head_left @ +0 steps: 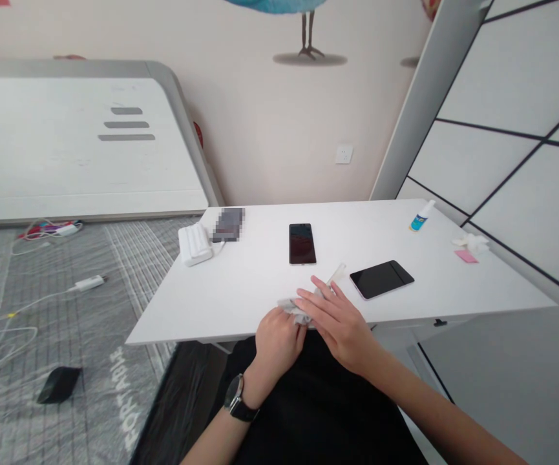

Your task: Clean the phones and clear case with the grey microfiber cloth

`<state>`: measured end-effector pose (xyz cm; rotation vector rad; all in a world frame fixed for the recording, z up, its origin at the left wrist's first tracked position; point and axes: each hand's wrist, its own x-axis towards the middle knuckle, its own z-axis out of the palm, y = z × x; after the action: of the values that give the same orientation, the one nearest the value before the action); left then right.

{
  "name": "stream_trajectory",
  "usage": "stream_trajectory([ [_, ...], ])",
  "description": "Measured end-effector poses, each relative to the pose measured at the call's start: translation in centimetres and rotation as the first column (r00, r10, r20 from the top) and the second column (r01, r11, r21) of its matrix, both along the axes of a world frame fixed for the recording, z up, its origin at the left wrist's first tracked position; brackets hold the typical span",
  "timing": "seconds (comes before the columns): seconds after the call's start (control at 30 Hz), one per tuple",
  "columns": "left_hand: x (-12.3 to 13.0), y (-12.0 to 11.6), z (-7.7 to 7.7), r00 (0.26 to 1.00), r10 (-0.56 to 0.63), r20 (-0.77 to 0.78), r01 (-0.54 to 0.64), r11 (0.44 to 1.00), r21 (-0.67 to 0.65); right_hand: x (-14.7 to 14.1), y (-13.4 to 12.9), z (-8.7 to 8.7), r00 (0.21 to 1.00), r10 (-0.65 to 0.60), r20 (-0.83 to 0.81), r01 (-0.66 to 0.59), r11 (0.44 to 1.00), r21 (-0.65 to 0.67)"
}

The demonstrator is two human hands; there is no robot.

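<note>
In front of my body, at the near edge of the white table (260,284), my left hand (279,342) is closed around a crumpled light-grey cloth (302,316). My right hand (335,323) lies over the cloth from the other side, its fingers stretched out and apart; its thumb is hidden. Beyond the right fingertips a narrow translucent strip (338,271) sticks out; what it belongs to is covered. A dark-screened smartphone (302,244) lies upright-wise beyond the hands. Another black-screened phone (382,279) rests slantwise to the right of them.
At the table's left end are a white power strip-like block (194,244) and a blurred dark object (229,225). A small spray bottle (422,216), a pink square (466,256) and crumpled white tissue (475,243) are at the right. White cables (31,303) trail over the bed.
</note>
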<state>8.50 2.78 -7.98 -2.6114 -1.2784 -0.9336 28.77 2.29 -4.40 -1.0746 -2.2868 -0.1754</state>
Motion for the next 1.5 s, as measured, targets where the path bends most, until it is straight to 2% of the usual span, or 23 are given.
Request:
stream_trajectory([
  [0.07, 0.0, 0.0, 0.1, 1.0, -0.007, -0.003, 0.007, 1.0, -0.006, 0.3, 0.1, 0.0, 0.999, -0.045, -0.011, 0.045, 0.999, 0.015],
  [0.17, 0.0, 0.0, 0.2, 0.999, -0.03, -0.026, 0.029, 0.998, -0.047, 0.8, 0.5, 0.0, 0.962, -0.245, -0.117, 0.253, 0.965, 0.061],
  [0.2, 0.0, 0.0, 0.2, 0.999, -0.029, -0.026, 0.028, 0.999, -0.042, 0.6, 0.5, 0.0, 0.965, -0.236, -0.119, 0.244, 0.968, 0.06],
  [0.33, 0.0, 0.0, 0.0, 1.0, 0.002, 0.002, -0.002, 1.0, 0.031, -0.2, 0.0, 0.1, 1.0, 0.016, -0.006, -0.016, 1.0, 0.015],
  [0.37, 0.0, 0.0, 0.0, 1.0, 0.002, 0.002, -0.002, 0.999, 0.032, -0.2, 0.0, 0.1, 1.0, -0.001, -0.014, 0.001, 1.0, 0.023],
  [0.47, 0.0, 0.0, 0.1, 0.999, -0.023, -0.025, 0.022, 1.0, -0.022, 0.0, 0.3, -0.3, 0.967, -0.215, -0.138, 0.227, 0.971, 0.073],
  [0.5, 0.0, 0.0, 0.1, 0.999, -0.026, -0.032, 0.025, 0.999, -0.033, 0.0, 0.3, -0.4, 0.957, -0.239, -0.163, 0.253, 0.965, 0.072],
  [0.53, 0.0, 0.0, 0.1, 0.999, -0.022, -0.033, 0.021, 0.999, -0.032, -0.1, 0.1, -0.6, 0.963, -0.215, -0.163, 0.228, 0.972, 0.064],
  [0.63, 0.0, 0.0, -0.1, 1.0, 0.018, -0.018, -0.018, 1.0, 0.002, -0.4, -0.3, -0.8, 0.998, -0.011, -0.06, 0.013, 1.0, 0.025],
  [0.67, 0.0, 0.0, -0.1, 1.0, 0.026, -0.017, -0.026, 1.0, 0.006, -0.3, -0.3, -0.8, 0.999, 0.004, -0.042, -0.003, 1.0, 0.026],
  [0.7, 0.0, 0.0, -0.1, 0.999, 0.026, -0.02, -0.026, 1.0, 0.0, -0.2, -0.1, -0.8, 0.998, -0.034, -0.048, 0.036, 0.999, 0.039],
  [0.8, 0.0, 0.0, 0.1, 0.999, -0.005, -0.039, 0.003, 0.999, -0.045, 0.4, 0.7, -0.6, 0.953, -0.268, -0.143, 0.28, 0.957, 0.072],
  [0.83, 0.0, 0.0, 0.1, 0.999, -0.009, -0.042, 0.007, 0.998, -0.056, 0.4, 0.8, -0.6, 0.945, -0.289, -0.151, 0.301, 0.951, 0.066],
  [0.87, 0.0, 0.0, 0.1, 0.999, -0.007, -0.041, 0.005, 0.998, -0.056, 0.3, 0.8, -0.5, 0.956, -0.261, -0.135, 0.27, 0.961, 0.055],
  [0.97, 0.1, 0.0, 0.0, 1.0, 0.016, -0.015, -0.016, 1.0, -0.014, 0.0, 0.4, -0.6, 0.998, -0.051, -0.02, 0.052, 0.999, 0.015],
  [1.0, 0.1, 0.0, 0.0, 1.0, 0.016, -0.009, -0.016, 1.0, -0.006, 0.1, 0.4, -0.6, 0.999, -0.039, -0.008, 0.039, 0.999, 0.017],
  [1.1, 0.1, 0.0, 0.1, 1.0, -0.008, -0.025, 0.007, 0.999, -0.032, 0.6, 0.7, -0.5, 0.974, -0.208, -0.093, 0.214, 0.974, 0.068],
  [1.17, 0.1, 0.0, 0.1, 0.999, -0.009, -0.033, 0.008, 0.999, -0.033, 0.6, 0.6, -0.4, 0.967, -0.223, -0.121, 0.232, 0.97, 0.068],
  [1.27, 0.0, 0.0, 0.0, 1.0, 0.013, -0.012, -0.012, 1.0, 0.013, 0.2, 0.0, -0.2, 1.0, 0.004, -0.022, -0.003, 1.0, 0.018],
  [1.3, 0.0, 0.0, 0.0, 1.0, 0.015, -0.007, -0.015, 1.0, 0.021, 0.1, -0.1, -0.2, 0.999, 0.044, -0.001, -0.044, 0.999, 0.011],
  [1.33, 0.0, 0.0, 0.0, 1.0, 0.011, -0.008, -0.011, 1.0, 0.018, 0.1, -0.1, -0.1, 1.0, 0.03, -0.005, -0.03, 0.999, 0.018],
  [1.43, 0.0, 0.0, 0.1, 1.0, -0.007, -0.028, 0.007, 1.0, -0.024, 0.4, 0.3, 0.0, 0.981, -0.168, -0.102, 0.174, 0.983, 0.059],
  [1.5, 0.0, 0.0, 0.1, 0.999, -0.003, -0.032, 0.002, 1.0, -0.027, 0.3, 0.4, 0.0, 0.982, -0.156, -0.107, 0.162, 0.985, 0.052],
])
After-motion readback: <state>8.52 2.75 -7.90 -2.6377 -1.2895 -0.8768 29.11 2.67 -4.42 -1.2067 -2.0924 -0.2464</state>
